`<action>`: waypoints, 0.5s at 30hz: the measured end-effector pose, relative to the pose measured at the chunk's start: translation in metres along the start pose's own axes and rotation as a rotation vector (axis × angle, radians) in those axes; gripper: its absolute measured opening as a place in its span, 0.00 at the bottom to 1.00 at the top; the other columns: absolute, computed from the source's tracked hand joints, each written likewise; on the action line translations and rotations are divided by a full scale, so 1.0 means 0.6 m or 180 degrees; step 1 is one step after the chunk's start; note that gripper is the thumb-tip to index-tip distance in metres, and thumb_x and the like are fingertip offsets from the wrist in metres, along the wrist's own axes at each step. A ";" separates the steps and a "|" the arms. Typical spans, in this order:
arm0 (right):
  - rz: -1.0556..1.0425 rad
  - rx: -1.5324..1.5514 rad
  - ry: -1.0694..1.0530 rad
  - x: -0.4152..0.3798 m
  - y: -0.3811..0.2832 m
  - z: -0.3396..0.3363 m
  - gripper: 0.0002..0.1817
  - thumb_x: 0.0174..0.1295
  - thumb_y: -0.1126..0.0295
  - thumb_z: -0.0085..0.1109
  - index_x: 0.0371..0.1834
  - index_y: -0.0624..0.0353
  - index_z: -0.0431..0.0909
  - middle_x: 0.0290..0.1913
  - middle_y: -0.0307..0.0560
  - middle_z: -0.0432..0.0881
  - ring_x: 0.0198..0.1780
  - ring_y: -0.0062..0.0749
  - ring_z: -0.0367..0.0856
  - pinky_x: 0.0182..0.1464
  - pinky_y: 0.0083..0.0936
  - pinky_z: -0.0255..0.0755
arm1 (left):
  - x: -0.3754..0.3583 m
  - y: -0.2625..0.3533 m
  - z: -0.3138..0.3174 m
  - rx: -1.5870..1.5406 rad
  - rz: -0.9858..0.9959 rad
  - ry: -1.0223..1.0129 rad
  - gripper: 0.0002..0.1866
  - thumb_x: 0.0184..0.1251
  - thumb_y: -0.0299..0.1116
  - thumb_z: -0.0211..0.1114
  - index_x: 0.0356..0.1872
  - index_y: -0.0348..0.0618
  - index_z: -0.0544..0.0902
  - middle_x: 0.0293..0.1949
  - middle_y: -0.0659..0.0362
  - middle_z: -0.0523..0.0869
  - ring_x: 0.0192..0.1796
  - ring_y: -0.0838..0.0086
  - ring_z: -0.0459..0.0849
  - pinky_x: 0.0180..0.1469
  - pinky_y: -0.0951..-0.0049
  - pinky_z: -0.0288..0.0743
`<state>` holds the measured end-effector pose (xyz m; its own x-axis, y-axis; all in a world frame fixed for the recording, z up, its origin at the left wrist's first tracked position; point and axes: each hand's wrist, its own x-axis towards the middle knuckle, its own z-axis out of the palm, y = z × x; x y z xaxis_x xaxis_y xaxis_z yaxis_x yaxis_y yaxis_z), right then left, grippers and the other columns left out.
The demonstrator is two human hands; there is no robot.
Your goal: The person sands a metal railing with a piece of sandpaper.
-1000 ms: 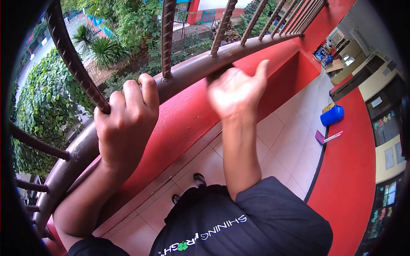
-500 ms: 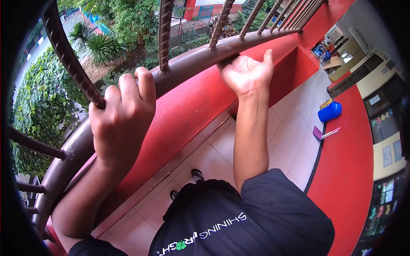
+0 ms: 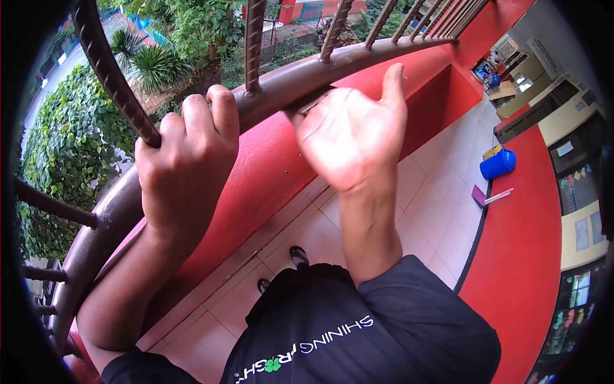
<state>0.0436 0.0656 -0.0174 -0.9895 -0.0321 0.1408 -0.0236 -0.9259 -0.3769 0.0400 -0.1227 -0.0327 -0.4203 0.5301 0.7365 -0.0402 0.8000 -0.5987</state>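
A thick brown metal handrail point(image 3: 288, 82) curves across the view, with twisted bars point(image 3: 254, 48) rising from it. My left hand point(image 3: 188, 163) is closed over the rail between two of these bars, knuckles up. To its right, my right hand point(image 3: 355, 134) is turned palm up, thumb stretched out and apart. Its fingers reach toward the underside of the rail, where dark shade mostly hides them; I cannot make out any object in them. Below the rail runs a red wall point(image 3: 268, 169), close to the right hand.
Pale floor tiles point(image 3: 307, 233) lie below, with my feet point(image 3: 298, 256) on them. At the right are a blue bin point(image 3: 497, 164), a purple dustpan point(image 3: 478, 196) and a red wall point(image 3: 511, 269). Leafy plants point(image 3: 64, 141) grow beyond the railing.
My right hand has slid left along the underside of the rail, nearer to the left hand and the camera. My left hand keeps its hold. The view has shifted slightly.
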 end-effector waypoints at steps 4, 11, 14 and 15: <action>-0.0737 -0.0573 0.0650 0.057 -0.067 -0.028 0.54 0.75 0.27 0.32 0.81 0.73 0.52 0.80 0.63 0.62 0.79 0.48 0.62 0.83 0.45 0.52 | -0.002 0.002 0.003 0.0004 -0.0007 0.0000 0.04 0.70 0.34 0.66 0.38 0.55 0.78 0.25 0.72 0.69 0.25 0.85 0.74 0.23 0.77 0.68; -0.0402 -0.0257 0.0529 0.058 -0.062 -0.056 0.59 0.72 0.24 0.34 0.81 0.75 0.49 0.80 0.68 0.60 0.80 0.54 0.61 0.85 0.51 0.49 | -0.003 0.000 0.005 0.0011 -0.0024 0.0057 0.05 0.70 0.34 0.66 0.38 0.55 0.77 0.25 0.71 0.69 0.25 0.84 0.74 0.23 0.76 0.67; -0.0294 0.0082 0.0457 0.043 -0.029 -0.033 0.57 0.72 0.25 0.35 0.80 0.73 0.52 0.80 0.69 0.60 0.80 0.57 0.61 0.84 0.52 0.50 | -0.002 0.002 0.000 -0.0004 -0.0047 -0.0042 0.05 0.72 0.37 0.66 0.38 0.54 0.77 0.25 0.71 0.68 0.26 0.83 0.73 0.26 0.75 0.67; -0.0082 0.0283 0.0589 0.021 0.011 -0.012 0.55 0.71 0.25 0.40 0.75 0.74 0.61 0.75 0.70 0.68 0.76 0.56 0.67 0.83 0.49 0.54 | -0.001 0.002 -0.001 0.0010 -0.0066 -0.0023 0.05 0.72 0.37 0.66 0.38 0.54 0.77 0.25 0.71 0.68 0.26 0.83 0.73 0.26 0.75 0.67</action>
<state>0.0300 0.0618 -0.0248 -0.9982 0.0541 -0.0241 -0.0447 -0.9554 -0.2920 0.0408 -0.1218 -0.0339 -0.4260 0.5112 0.7465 -0.0518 0.8100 -0.5842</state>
